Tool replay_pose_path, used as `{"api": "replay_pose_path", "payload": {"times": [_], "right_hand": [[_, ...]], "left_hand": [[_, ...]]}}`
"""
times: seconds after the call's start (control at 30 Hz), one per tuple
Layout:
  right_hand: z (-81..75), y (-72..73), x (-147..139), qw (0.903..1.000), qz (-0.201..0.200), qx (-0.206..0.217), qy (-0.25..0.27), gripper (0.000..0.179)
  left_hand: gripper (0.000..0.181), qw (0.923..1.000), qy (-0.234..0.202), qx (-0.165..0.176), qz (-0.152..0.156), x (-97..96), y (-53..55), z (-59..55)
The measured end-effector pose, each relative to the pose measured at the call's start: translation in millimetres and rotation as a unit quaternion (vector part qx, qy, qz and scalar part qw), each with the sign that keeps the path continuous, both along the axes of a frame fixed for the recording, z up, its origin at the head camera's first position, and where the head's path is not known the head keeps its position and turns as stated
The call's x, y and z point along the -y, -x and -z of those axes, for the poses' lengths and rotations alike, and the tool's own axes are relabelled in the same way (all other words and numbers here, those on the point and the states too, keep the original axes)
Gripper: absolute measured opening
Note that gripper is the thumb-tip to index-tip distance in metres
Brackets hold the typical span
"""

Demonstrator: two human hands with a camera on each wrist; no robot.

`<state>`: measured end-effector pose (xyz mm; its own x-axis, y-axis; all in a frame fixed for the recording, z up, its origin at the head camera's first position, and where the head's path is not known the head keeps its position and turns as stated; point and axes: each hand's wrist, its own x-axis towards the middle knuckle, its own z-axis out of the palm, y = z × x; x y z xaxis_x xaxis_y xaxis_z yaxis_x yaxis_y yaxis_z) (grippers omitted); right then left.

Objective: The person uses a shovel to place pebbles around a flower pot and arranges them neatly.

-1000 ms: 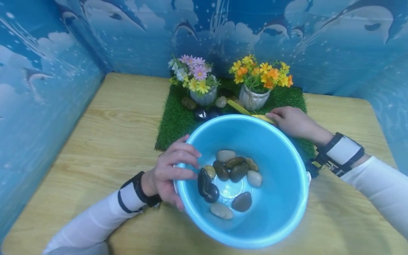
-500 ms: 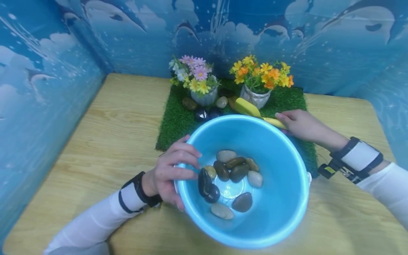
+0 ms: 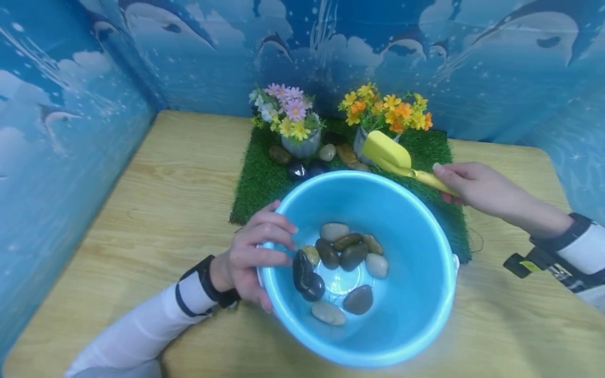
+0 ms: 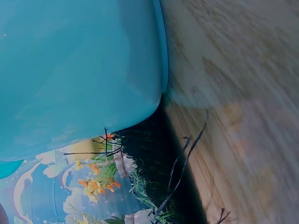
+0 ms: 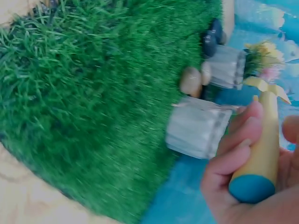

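A light blue bucket (image 3: pixel 411 231) stands on the table, with several smooth stones (image 3: pixel 353 255) on its bottom. My left hand (image 3: pixel 257 252) grips its left rim, fingers hooked over the edge. The bucket's outer wall (image 4: pixel 79 70) fills much of the left wrist view. In my right hand (image 3: pixel 482 191) is a yellow toy shovel (image 3: pixel 389 152), held by its handle beyond the bucket's far right rim. Its blade points left and partly covers the right flowerpot in the head view. Close up in the right wrist view, my fingers wrap the shovel handle (image 5: pixel 260 154) with its blue end cap.
Behind the bucket lies a green artificial grass mat (image 3: pixel 255 184). Two potted flower arrangements stand on it, one pink (image 3: pixel 295 113) and one orange-yellow (image 3: pixel 392 110). Several stones (image 3: pixel 298 170) lie around the pots. Blue dolphin-print curtains (image 3: pixel 227 58) enclose the wooden table (image 3: pixel 156 199).
My right hand has moved to the right, drawing the shovel away from the stones by the pots and bringing its blade into fuller view. The left hand and bucket stay put.
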<state>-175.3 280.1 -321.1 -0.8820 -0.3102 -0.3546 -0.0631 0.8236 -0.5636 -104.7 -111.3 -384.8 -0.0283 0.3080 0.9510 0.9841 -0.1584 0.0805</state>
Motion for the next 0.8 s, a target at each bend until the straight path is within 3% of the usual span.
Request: {"api": "replay_pose_path", "payload": {"times": [0.17,0.27,0.33,0.37,0.53,0.6,0.63,0.73,0.8], "right_hand": [[-25.9,-18.5,2.6,0.9922,-0.017,-0.121,-0.022,0.034],[-42.2,-27.7,11.3,0.9716,-0.059,-0.223,-0.053,0.021],[-51.4,-32.3,19.7,0.9447,-0.107,-0.302,-0.071,0.020],[-55.0,-34.6,24.4,0.9259,-0.135,-0.344,-0.079,0.025],[-66.3,-45.7,50.6,0.8105,-0.256,-0.520,-0.083,0.057],[-69.3,-50.5,60.7,0.7753,-0.284,-0.557,-0.091,0.056],[-70.6,-52.9,64.9,0.7628,-0.296,-0.566,-0.099,0.048],[-71.3,-58.8,75.1,0.7393,-0.337,-0.569,-0.127,0.028],[-69.4,-61.1,81.3,0.7243,-0.367,-0.567,-0.140,0.027]], "left_hand": [[0.057,1.0000,-0.001,0.000,0.003,-0.6,0.8,-0.1],[0.057,1.0000,-0.001,0.004,0.000,-0.4,0.3,-0.3],[0.057,1.0000,0.000,0.007,-0.003,0.3,-0.4,-0.4],[0.056,1.0000,0.001,0.008,-0.005,0.7,-0.7,-0.4],[0.056,0.9999,0.006,0.012,-0.004,1.2,-1.4,-0.4],[0.056,0.9999,0.003,0.011,-0.002,0.7,-1.1,-0.4],[0.056,0.9999,0.002,0.010,-0.001,0.5,-1.0,-0.3],[0.057,1.0000,-0.001,0.007,-0.002,-0.2,-0.8,-0.1],[0.057,1.0000,-0.002,0.006,-0.001,-0.4,-0.7,0.1]]}}
